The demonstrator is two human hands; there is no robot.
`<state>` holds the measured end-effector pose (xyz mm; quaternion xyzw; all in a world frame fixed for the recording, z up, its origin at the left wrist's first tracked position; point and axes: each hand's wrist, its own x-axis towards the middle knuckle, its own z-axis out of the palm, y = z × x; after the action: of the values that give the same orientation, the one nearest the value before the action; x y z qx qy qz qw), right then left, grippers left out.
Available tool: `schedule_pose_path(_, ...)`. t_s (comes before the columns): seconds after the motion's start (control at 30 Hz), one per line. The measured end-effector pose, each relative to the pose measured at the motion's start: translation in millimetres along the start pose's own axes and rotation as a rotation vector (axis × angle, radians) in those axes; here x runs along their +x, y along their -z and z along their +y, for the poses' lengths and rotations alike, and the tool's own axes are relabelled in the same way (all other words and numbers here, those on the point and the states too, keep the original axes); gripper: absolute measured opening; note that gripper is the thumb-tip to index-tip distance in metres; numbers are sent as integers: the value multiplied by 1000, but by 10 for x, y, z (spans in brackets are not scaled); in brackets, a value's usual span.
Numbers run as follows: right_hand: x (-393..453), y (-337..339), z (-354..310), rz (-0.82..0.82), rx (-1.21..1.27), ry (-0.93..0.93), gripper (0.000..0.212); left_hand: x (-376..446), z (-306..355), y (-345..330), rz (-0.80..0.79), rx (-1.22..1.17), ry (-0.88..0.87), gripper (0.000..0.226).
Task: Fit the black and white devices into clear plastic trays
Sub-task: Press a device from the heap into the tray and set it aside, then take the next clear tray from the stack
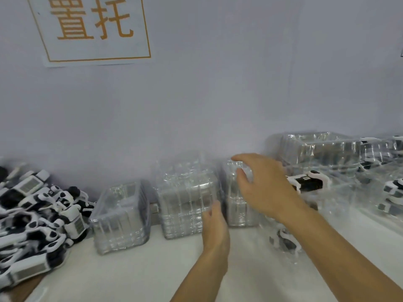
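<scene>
Stacks of clear plastic trays stand against the wall: a left stack [121,219], a taller middle stack [185,199] and a third stack [235,205]. My left hand [214,229] touches the right side of the middle stack with straight fingers. My right hand [261,188] hovers with spread fingers over the third stack, holding nothing. A heap of black and white devices [37,221] lies at the left. One device [307,182] sits in a clear tray right of my right hand, and another [285,240] lies in a tray under my right forearm.
More clear trays [320,149] are piled at the back right, with filled trays holding devices [392,192] at the far right. A paper sign [91,29] hangs on the grey wall. The white tabletop [141,275] stretches in front.
</scene>
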<state>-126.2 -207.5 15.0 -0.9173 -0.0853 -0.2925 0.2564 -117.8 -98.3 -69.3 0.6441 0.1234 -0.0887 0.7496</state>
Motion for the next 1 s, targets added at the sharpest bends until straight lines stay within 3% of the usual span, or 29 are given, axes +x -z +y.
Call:
schedule_pose_path(0.1,89,-298,-206,-80,-3,84,36,93,8,532,98,-15,-61,21)
schedule_pose_path(0.3,353,-881,-495,-243,-245,99,50,95,-175,1284,196,-54,-149,15)
schedule_pose_path(0.4,416,-1069,-535,-273,-347,57,33,148,-172,1454,176,-19,-157,15)
schedule_pose_path(0.63,496,-1185,-486,-57,-247,38,23,206,-61,1646,161,-43,-245,18)
schedule_pose_path(0.87,369,-1059,-798,225,77,212,17,193,40,1665,100,-177,-400,17)
schedule_pose_path(1.0,-69,-1184,-932,321,153,309,18,175,115,1654,-2,-298,-518,54)
